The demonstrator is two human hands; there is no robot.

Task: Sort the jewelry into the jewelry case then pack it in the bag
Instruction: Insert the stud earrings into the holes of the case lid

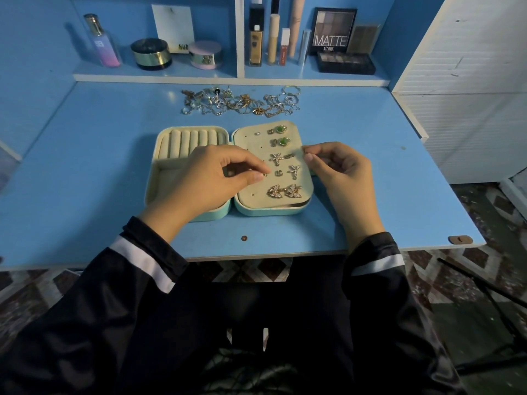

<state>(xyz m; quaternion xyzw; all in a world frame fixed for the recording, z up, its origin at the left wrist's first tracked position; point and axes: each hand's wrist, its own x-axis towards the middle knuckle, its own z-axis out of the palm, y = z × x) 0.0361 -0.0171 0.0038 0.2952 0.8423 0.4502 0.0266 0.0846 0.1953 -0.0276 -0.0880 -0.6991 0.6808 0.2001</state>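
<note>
Several earrings (281, 163) sit pinned on the panel (256, 196) of the open jewelry case (208, 216), near the desk's (85, 166) front edge. The left hand (211, 178) pinches what looks like a small stud (265, 174) against the panel, and the right hand (339, 169) pinches the panel's right edge. Sorting is under way; the next move probably calls for seating the stud in a hole.

A perfume bottle (102, 42), a black jar (150, 54) and a pink jar (205, 55) are standing on the shelf (228, 77) behind the blue worktop (385, 172), with a MATTE eyeshadow palette (333, 31) leaning farther right.
</note>
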